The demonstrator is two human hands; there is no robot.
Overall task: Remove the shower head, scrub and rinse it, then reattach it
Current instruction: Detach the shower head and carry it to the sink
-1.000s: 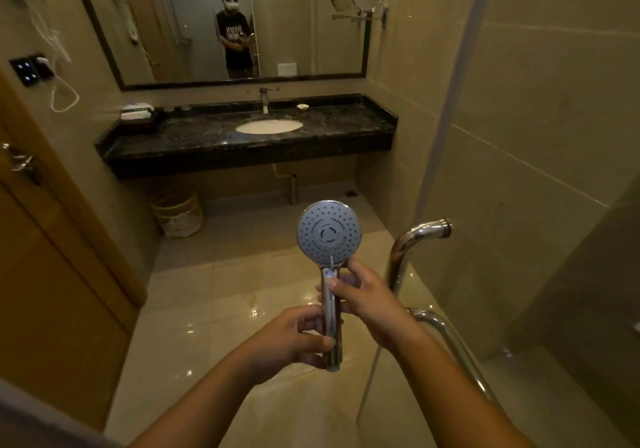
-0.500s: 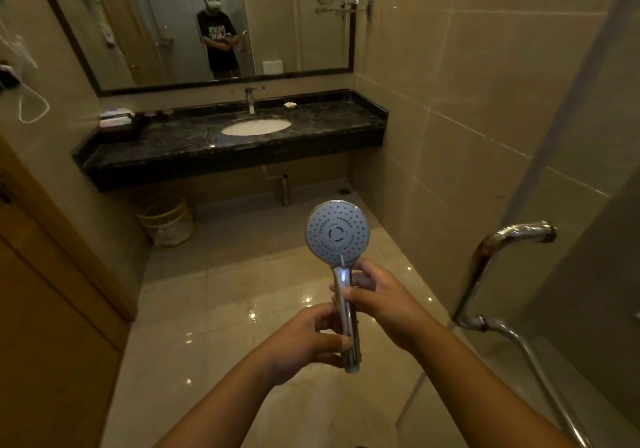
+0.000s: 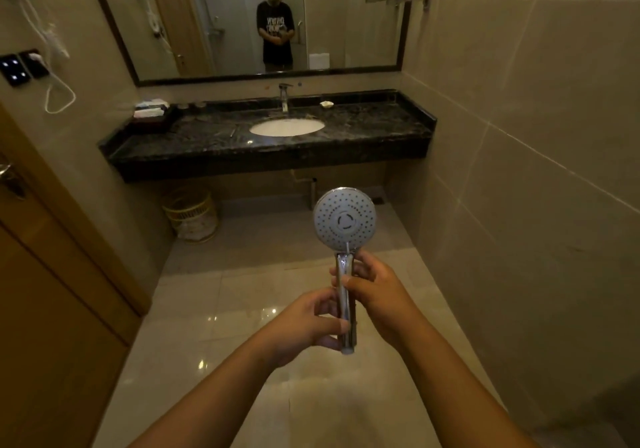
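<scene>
A chrome shower head (image 3: 345,219) with a round grey spray face stands upright in front of me, face toward the camera, with no hose on it. My left hand (image 3: 308,323) grips the lower part of its handle. Higher up, my right hand (image 3: 372,286) holds the handle just under the head. Ahead lies the white sink basin (image 3: 286,126) with its chrome tap (image 3: 284,96), set in a black marble counter (image 3: 363,129).
A woven waste basket (image 3: 191,212) stands under the counter at the left. A wooden door (image 3: 52,291) lines the left side, a tiled wall (image 3: 536,170) the right. A wide mirror (image 3: 242,21) hangs above the counter. The glossy tile floor (image 3: 242,309) stretches between.
The view has moved closer to the counter and swung left; the glass shower door and its chrome handle have left the frame at right. Both hands keep the same hold.
</scene>
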